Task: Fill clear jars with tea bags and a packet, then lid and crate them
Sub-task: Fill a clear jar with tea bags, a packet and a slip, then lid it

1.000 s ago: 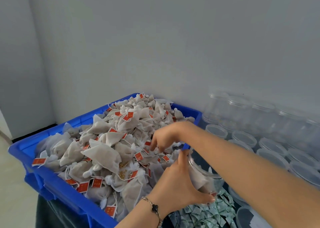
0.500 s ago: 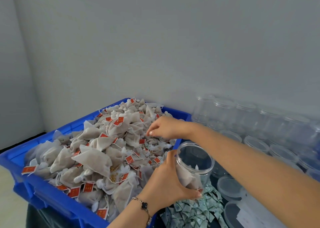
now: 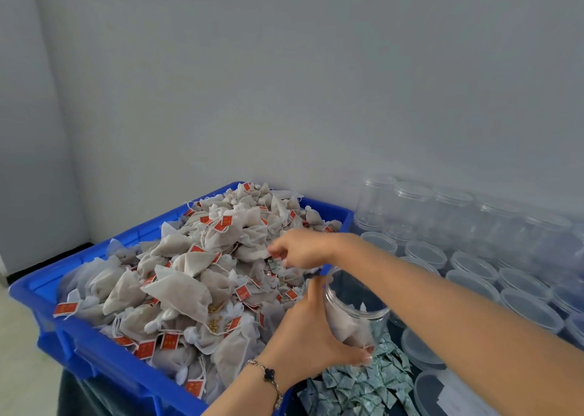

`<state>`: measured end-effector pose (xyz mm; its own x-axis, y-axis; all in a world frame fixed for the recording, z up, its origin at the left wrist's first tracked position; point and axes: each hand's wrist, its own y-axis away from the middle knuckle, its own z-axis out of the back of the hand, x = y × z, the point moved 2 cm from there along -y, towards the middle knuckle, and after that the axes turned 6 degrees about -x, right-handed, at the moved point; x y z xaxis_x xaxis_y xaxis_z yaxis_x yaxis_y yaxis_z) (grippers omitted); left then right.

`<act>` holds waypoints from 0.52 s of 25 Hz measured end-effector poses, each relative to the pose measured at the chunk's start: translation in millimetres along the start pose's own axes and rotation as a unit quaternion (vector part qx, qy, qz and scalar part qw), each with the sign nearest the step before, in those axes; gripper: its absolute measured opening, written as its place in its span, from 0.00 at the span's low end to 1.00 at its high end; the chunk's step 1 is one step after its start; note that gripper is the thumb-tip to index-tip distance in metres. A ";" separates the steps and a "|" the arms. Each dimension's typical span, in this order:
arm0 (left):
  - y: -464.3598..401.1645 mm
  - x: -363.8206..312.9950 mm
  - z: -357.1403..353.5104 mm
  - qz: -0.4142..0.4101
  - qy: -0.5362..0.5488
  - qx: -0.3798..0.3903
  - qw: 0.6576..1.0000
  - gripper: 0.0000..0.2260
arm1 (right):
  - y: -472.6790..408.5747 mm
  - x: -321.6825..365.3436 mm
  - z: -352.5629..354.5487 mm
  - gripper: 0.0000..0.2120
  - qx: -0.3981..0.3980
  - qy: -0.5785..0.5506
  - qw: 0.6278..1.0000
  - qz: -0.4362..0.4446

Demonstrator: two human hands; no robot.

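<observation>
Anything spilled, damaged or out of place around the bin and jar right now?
One oddity: a green-printed packet lies among the tea bags in the blue bin, under the right hand; the other packets sit beside the bin. Nothing looks spilled.

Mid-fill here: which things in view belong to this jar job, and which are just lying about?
In the job: left hand holding the open jar; right hand in the tea bags; blue crate; green packets; empty jars; lids.
Lying about: only the bracelet.

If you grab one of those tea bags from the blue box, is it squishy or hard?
Probably squishy: the tea bags look like thin, crumpled cloth pouches. Likely light too, since they heap high in the blue crate. Their strings and red tags might snag neighbouring bags.
</observation>
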<state>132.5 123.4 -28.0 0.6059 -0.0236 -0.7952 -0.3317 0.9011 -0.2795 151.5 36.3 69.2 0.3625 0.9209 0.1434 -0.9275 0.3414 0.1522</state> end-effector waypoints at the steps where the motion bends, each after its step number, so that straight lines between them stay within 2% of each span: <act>1: 0.2 0.1 0.5 -0.001 0.010 -0.004 1.000 0.49 | 10.3 -3.9 12.3 0.18 -0.024 -0.020 1.000 -0.004; 3: 0.5 -0.2 0.9 0.001 0.019 -0.006 1.000 0.48 | 33.4 -11.1 36.6 0.23 -0.068 -0.098 0.993 -0.011; 6: 1.3 -0.8 0.3 0.010 0.022 0.000 1.000 0.45 | 53.3 -13.7 49.6 0.20 -0.100 -0.169 0.981 -0.007; 8: 0.3 -1.2 1.3 0.009 0.018 0.001 1.000 0.46 | 46.8 -8.9 37.3 0.18 -0.079 -0.149 0.986 -0.016; 13: -4.8 1.9 -0.4 0.023 -0.009 0.010 1.000 0.46 | -1.1 9.8 -8.4 0.19 0.044 -0.035 0.998 -0.026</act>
<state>134.9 118.8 -28.4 0.6034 0.0257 -0.7970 -0.3449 0.9096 -0.2318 155.3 46.5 62.2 0.4177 0.8863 0.2000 -0.8970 0.3673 0.2458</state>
